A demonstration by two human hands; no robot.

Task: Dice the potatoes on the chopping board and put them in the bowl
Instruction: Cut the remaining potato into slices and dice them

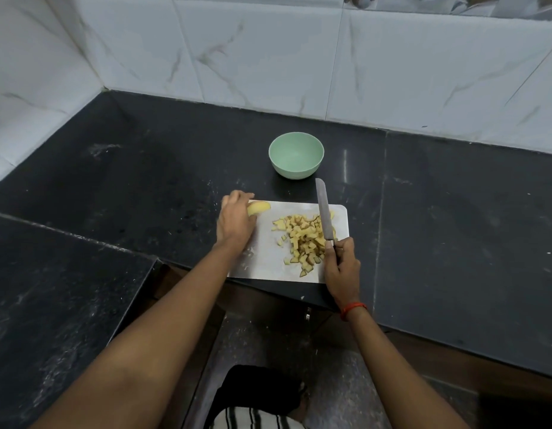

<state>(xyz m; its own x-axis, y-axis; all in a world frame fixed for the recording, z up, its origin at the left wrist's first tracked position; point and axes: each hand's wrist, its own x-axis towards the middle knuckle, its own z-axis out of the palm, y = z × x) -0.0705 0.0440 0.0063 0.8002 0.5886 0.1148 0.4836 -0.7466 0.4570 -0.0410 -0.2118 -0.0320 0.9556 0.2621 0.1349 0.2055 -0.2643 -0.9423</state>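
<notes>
Gripping potato wedge (258, 208) at left board (268, 267) edge, left hand (236, 224); right hand (342, 267) round knife (323, 212).

Left hand (236, 222) curled over a potato piece (260, 207), right hand (341, 267) fisted round a knife (323, 212), both forearms outstretched

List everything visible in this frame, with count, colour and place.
bowl: one, pale green, empty, on the counter beyond the board
chopping board: one, white, at the counter's front edge
diced potato: one pile, yellow, board's right half
potato piece: one, yellow, board's far left corner
knife: one, steel blade, over the pile
counter: one, black
wall tiles: several, white marbled, behind the counter
wrist thread: one, orange, right wrist
left hand: holds the potato piece
right hand: grips the knife
</notes>
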